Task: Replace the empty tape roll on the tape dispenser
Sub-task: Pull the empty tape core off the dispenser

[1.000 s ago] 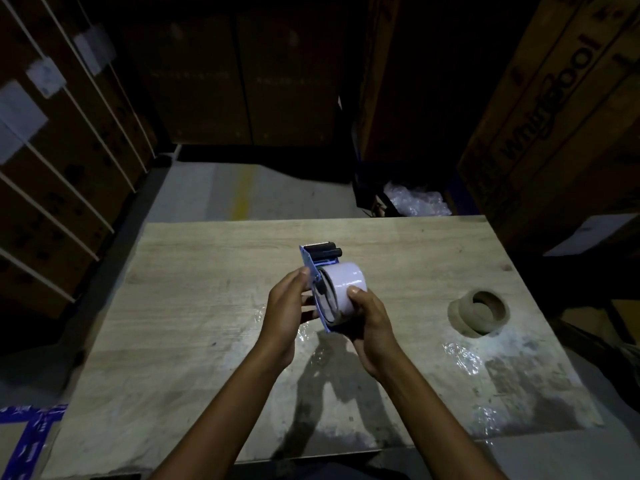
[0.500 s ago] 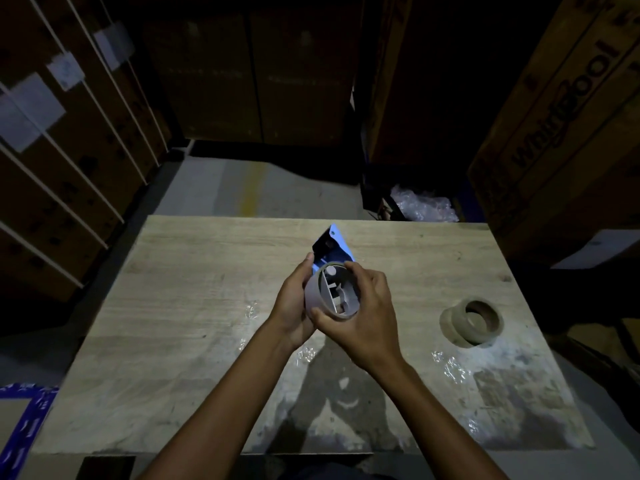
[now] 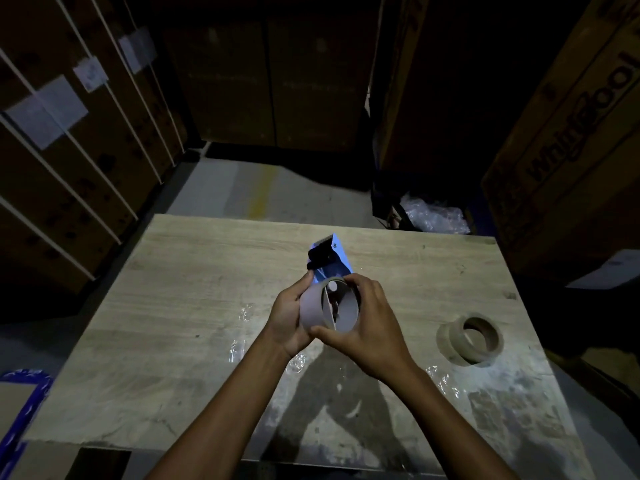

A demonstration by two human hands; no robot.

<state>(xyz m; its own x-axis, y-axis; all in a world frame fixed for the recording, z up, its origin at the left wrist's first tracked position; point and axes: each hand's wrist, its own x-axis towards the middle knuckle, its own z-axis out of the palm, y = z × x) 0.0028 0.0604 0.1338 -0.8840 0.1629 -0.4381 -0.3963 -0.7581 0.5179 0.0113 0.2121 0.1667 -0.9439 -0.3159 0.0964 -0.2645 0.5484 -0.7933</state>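
Note:
I hold a blue tape dispenser (image 3: 332, 258) above the middle of the wooden table (image 3: 194, 306), its black roller end pointing away from me. A bare cardboard tape core (image 3: 313, 308) sits at the dispenser's hub, its open side facing me. My left hand (image 3: 287, 317) grips the dispenser body from the left. My right hand (image 3: 367, 323) wraps thumb and fingers around the core's rim. A full brown tape roll (image 3: 469, 339) lies flat on the table to the right, apart from both hands.
Scraps of clear plastic film (image 3: 440, 375) lie on the table near me. Large cardboard boxes (image 3: 571, 133) stand on the right and strapped boxes (image 3: 69, 168) on the left. A bundle of plastic wrap (image 3: 433, 214) sits on the floor beyond the table.
The dispenser has been turned so the core's open side faces me. My right hand moved from under the roll to around the core's rim, and the core looks shifted outward.

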